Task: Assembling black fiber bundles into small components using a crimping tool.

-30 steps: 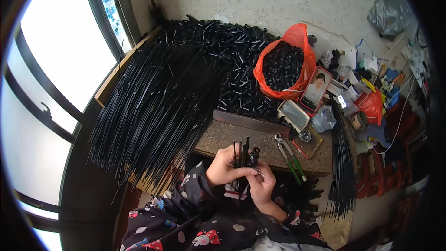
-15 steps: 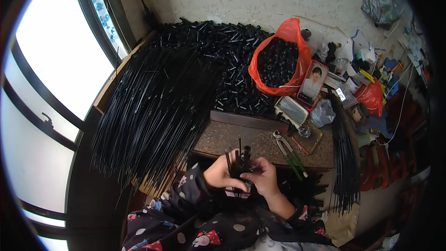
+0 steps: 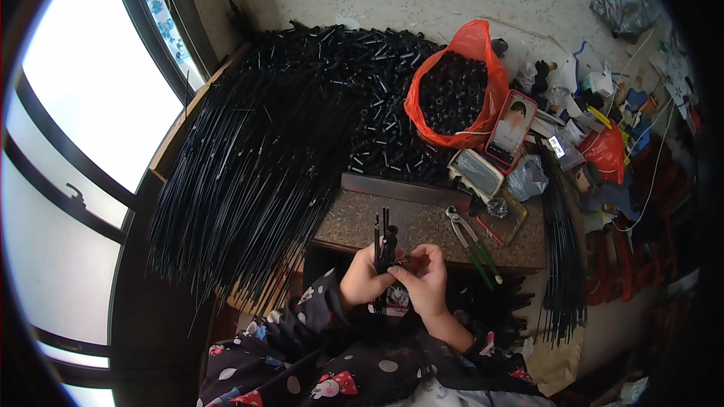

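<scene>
In front of my body, my left hand [image 3: 363,280] is closed around several upright thin black rods [image 3: 385,224] and a thicker black tubular piece [image 3: 392,235] with a rounded top. My right hand [image 3: 427,280] meets it from the right, thumb and forefinger pinched together against the side of the tubular piece. Whatever small thing lies between those fingertips is too small to name. The lower ends of the rods hang below my left hand, in front of a pale and red patch.
Long black rods [image 3: 241,173] cover the bench's left side. Behind lie short black tubes [image 3: 385,75]. An orange-red bag [image 3: 494,68] holds dark round parts. Green-handled pincers [image 3: 473,247], a phone [image 3: 513,128] and a clear-lidded box [image 3: 479,172] lie right; more rods [image 3: 562,256] hang at the edge.
The rods and tubular piece have turned more upright and shifted slightly left. My left fingers have closed in around them, and the right fingertips have moved up a little along the side.
</scene>
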The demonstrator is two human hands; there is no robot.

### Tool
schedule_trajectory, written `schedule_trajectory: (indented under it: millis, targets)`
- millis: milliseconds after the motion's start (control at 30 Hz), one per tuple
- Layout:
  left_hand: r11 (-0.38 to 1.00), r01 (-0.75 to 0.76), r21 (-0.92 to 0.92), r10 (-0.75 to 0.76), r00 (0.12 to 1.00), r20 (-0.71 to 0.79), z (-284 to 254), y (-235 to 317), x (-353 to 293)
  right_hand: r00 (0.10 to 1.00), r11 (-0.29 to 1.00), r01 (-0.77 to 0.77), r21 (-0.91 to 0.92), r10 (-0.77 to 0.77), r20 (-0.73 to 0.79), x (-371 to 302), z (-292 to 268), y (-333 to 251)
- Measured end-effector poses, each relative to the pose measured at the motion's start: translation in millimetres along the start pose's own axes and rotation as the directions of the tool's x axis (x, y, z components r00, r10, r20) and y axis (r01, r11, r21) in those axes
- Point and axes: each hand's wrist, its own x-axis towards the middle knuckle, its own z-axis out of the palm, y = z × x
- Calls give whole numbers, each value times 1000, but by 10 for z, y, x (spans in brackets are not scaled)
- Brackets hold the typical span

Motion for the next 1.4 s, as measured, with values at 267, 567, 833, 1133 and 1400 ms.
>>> schedule_trajectory:
  millis: [267, 567, 833, 1133, 1400]
  targets:
    - [985, -172, -26, 169, 981, -99, 45, -123, -99, 929, 886, 342, -313, -269, 253, 205, -43, -387]
    - [921, -389, 35, 375, 905, 200, -44, 1088, 17, 659, 433, 728, -532, -656, 368, -40, -351, -1072]
    - [952, -296, 82, 300, 952, -53, 66, 686, 40, 992, 86, 78, -993, 96, 86, -164, -1338, 63]
    - [937, -348, 3, 348, 937, 20, -281, 1077, 136, 897, 845, 321, -428, -126, 423, -182, -727, -1206]
    - [810, -497, 311, 532, 846, -34, -239, 1072, 131, 606, -70, 719, -692, -426, 672, -188, -580, -1655]
